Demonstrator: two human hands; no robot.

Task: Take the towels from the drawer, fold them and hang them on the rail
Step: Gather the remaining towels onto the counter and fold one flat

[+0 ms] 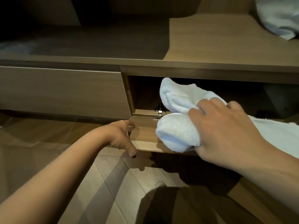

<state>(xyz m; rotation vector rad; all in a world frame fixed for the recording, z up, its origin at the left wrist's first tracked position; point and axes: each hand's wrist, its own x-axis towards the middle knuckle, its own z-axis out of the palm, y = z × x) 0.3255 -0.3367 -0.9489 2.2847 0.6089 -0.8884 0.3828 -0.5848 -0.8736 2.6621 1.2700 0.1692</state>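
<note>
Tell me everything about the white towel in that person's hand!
The white towel looks soft and fluffy, like terry cloth. It is bunched up, not folded flat, with two rounded lobes poking out, one above the other. The right hand grips it around the middle, and its fingers are curled over the cloth. The towel is held in the air in front of the open cupboard compartment, above the lowered wooden door flap. Only the hand seems to touch it.

Two bare forearms, no sleeves, dark-painted nail on left hand (120,138)
</note>
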